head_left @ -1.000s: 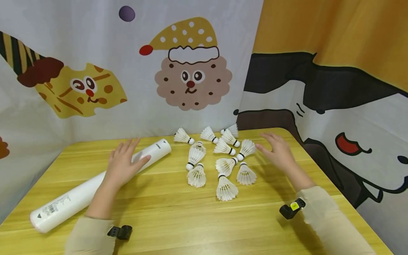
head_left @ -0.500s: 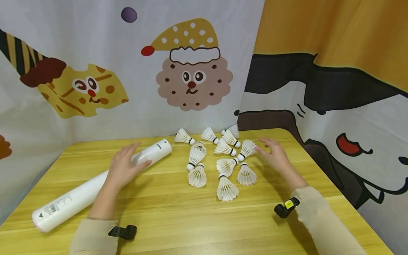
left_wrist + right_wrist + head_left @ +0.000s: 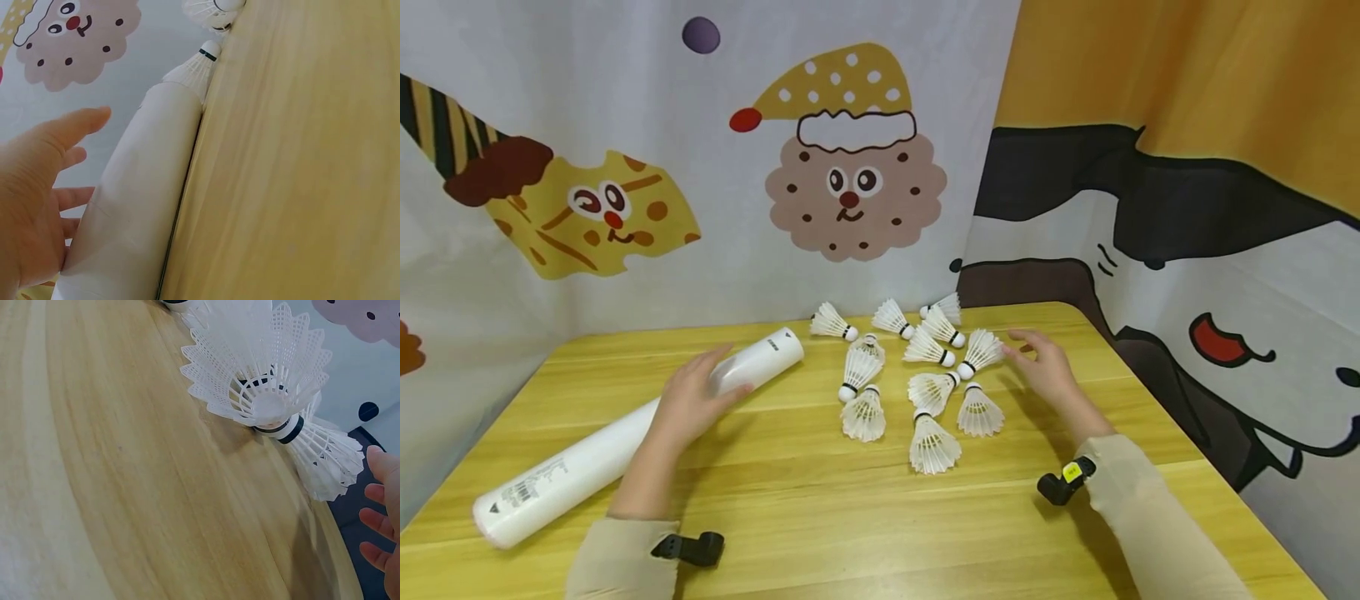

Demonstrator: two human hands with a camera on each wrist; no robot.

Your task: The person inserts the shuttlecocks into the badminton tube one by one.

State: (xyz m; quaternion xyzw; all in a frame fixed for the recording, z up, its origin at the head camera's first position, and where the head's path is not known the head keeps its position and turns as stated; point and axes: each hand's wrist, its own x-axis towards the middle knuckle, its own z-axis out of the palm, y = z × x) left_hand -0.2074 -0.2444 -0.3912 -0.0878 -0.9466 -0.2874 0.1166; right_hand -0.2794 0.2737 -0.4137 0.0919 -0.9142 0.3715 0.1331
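Note:
A long white shuttlecock tube (image 3: 587, 450) lies slantwise on the left of the table. My left hand (image 3: 688, 400) is over its upper half, thumb apart from the fingers; the left wrist view has the hand (image 3: 37, 194) beside the tube (image 3: 137, 187), fingers spread. Several white shuttlecocks lie in a loose group right of the tube. The rightmost one, a shuttlecock (image 3: 981, 352) with its skirt toward the right, is nearest my right hand (image 3: 1047, 371). The right wrist view shows that hand (image 3: 387, 512) with its thumb tip at the skirt of a shuttlecock (image 3: 328, 459).
The wooden table (image 3: 820, 525) backs onto a curtain (image 3: 722, 275) with cartoon prints. Its rounded far right corner lies just beyond my right hand. More shuttlecocks, such as a front one (image 3: 934, 444) and a back left one (image 3: 833, 321), lie between the hands.
My right hand has come slightly left and down, closer to the rightmost shuttlecock. My left hand has lowered slightly over the tube. The tube and shuttlecocks stay in place.

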